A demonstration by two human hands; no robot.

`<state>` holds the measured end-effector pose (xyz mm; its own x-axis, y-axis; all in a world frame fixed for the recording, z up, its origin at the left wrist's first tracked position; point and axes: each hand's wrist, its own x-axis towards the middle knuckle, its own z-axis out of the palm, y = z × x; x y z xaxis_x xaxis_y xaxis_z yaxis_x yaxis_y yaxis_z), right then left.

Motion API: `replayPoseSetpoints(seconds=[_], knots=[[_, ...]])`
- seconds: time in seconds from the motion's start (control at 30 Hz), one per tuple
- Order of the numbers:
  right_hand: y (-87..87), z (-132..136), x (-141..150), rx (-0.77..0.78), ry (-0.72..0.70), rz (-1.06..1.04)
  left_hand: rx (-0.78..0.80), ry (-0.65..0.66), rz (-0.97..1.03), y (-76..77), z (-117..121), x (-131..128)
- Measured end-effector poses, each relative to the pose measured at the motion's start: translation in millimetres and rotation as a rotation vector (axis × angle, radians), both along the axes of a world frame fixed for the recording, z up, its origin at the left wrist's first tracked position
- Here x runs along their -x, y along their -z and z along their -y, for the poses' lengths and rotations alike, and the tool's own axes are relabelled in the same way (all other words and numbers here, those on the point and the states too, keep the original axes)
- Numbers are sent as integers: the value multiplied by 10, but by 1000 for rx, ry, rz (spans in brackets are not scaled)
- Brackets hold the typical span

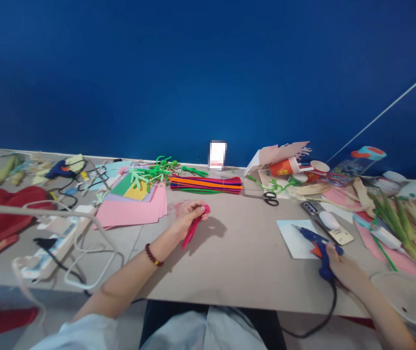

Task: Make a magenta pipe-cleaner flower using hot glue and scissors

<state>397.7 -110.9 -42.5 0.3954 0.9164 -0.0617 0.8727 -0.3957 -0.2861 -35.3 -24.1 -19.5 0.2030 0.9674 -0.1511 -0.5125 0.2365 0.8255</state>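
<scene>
My left hand (192, 216) is closed over the table, pinching pink pipe cleaners (192, 234). Their top end is curled into a bunched knot above the fingertips, and the straight ends hang down. On the right, my right hand (341, 265) wraps the handle of a blue glue gun (313, 236) with an orange trigger. Its nozzle points left over a white-and-pale-blue square card (291, 239); whether it touches the card I cannot tell. Beyond my left hand lies a bundle of coloured pipe cleaners (208, 184), with black-handled scissors (270, 198) at its right end.
Pink paper sheets (131, 211) and green pipe-cleaner shapes (153, 171) lie left of centre. A power strip (60, 243) with loose cables sits at the left. A phone (339, 234) with a white case on it, paper cups (286, 166) and corn husks (401, 226) crowd the right. A blue wall (208, 82) stands behind.
</scene>
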Motion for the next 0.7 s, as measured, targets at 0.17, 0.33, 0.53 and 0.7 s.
replayPoseSetpoints(seconds=[0.17, 0.33, 0.53, 0.7], knots=[[-81, 15, 45, 229, -43, 48, -17, 33, 2, -1, 16, -4], [-460, 24, 611, 123, -151, 158, -30, 49, -56, -6, 30, -12], [-771, -280, 1758, -205, -737, -313, -65, 81, -51, 8, 43, -24], [-729, -602, 2319, -409, -950, -546, -88, 100, -48, -35, 63, -19]])
